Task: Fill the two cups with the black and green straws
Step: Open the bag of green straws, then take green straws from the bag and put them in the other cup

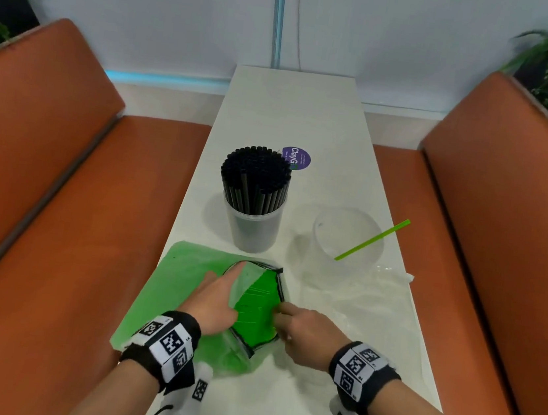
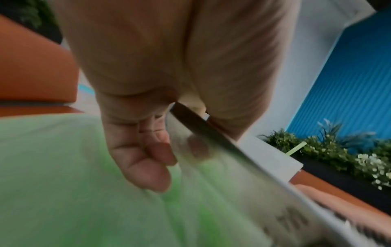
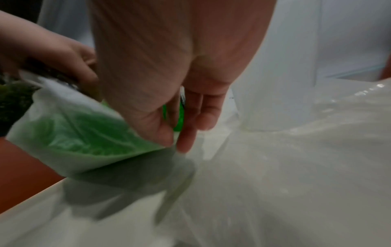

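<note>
so both of my hands are at the mouth of the bag of green straws point(image 1: 187, 286), which lies flat on the table point(image 1: 294, 113) right under my wrists. my left hand point(image 1: 216, 300) has its fingers fairly straight, the index reaching along the dark-edged rim of the opening, and in the left wrist view the thumb and fingertips pinch a fold of the thin film. my right hand point(image 1: 305, 332) is curled at the opposite edge of the mouth, thumb and forefinger nipping the plastic there, so between my two grips the opening is spread and the green straws point(image 1: 259, 302) show inside. the film is soft, slick and floppy; i judge it will slide out of a loose pinch, so holding it by the stiffer dark seam is the better bet. the straws themselves should be light, thin and rather stiff, easy to scatter, so i would take a small bunch near their middle rather than by the tips. beyond my right hand stands the clear cup point(image 1: 348, 240) with a single green straw point(image 1: 372, 239) leaning in it, and an empty clear bag point(image 1: 375, 295) is crumpled just beside it. beyond my left hand is the other cup point(image 1: 254, 229), already packed with black straws point(image 1: 255, 177). a round purple sticker point(image 1: 297, 158) lies farther off behind that.
</note>
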`<state>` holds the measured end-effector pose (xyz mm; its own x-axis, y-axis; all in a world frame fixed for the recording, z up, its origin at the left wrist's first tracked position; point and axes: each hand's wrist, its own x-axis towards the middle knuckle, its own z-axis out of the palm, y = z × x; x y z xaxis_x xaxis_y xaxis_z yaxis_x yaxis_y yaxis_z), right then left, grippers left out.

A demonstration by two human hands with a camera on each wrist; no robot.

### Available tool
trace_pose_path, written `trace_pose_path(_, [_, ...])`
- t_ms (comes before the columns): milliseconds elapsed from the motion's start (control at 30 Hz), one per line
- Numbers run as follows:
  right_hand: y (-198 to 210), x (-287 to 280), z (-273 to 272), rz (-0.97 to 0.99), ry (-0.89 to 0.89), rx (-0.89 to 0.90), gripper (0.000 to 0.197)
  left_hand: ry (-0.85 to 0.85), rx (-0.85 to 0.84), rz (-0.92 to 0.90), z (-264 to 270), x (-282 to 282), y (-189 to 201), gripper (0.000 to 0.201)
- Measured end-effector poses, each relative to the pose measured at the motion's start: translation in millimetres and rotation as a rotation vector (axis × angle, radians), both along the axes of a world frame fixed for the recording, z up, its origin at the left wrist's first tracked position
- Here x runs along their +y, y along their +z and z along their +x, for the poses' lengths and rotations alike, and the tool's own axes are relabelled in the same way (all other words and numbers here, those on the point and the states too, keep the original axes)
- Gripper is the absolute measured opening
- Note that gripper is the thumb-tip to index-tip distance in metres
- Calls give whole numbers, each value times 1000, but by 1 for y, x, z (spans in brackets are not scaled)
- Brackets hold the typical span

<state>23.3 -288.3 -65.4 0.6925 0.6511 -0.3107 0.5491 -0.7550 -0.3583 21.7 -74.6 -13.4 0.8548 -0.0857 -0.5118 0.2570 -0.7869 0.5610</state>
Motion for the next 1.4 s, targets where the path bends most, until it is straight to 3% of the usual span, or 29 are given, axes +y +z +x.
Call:
trace_pose_path(133, [4, 6, 2, 37, -19, 214, 22, -47, -24, -75, 5, -3, 2, 104])
trace_pose_path(200, [5, 11, 4, 82, -23, 231, 21, -55, -63, -121, 9, -1, 5, 108])
trace_pose_path(300, [8, 20, 3, 136, 35, 252, 35, -71, -119, -185, 11, 3, 13, 111])
trace_pose_path(367, [11, 27, 4, 155, 76, 266, 29, -77, -135, -206, 10, 5, 18, 112])
trace_pose_path(467, [21, 38, 3, 127, 141, 267, 17, -68, -144, -216, 8, 7, 20, 113])
trace_pose_path(600, [31, 48, -7, 255, 181, 174, 11, -36, -162, -230, 8, 9, 23, 111])
trace_pose_path(733, [36, 47, -11, 346, 132, 76, 19, 74, -210, -153, 15, 15, 27, 108])
trace_pose_path(867, [37, 28, -1, 231, 173, -40, 8, 155, -251, -21, 18, 21, 30, 104])
trace_pose_path(1000, [28, 14, 4, 83, 210, -39, 40, 48, -186, -13, 18, 9, 24, 107])
trace_pose_path(1100, [27, 11, 10, -23, 278, -123, 31, 1, -166, -12, 17, 1, 16, 106])
trace_pose_path(1233, [21, -2, 14, -198, 155, -115, 29, -53, -126, 32, 14, -7, 6, 98])
trace_pose_path(1267, [21, -2, 14, -169, 123, -75, 32, -60, -108, 30, 13, -9, 4, 95])
trace_pose_path(1400, [24, 15, 24, 285, -39, -75, 25, -79, -135, -8, 14, -17, 4, 86])
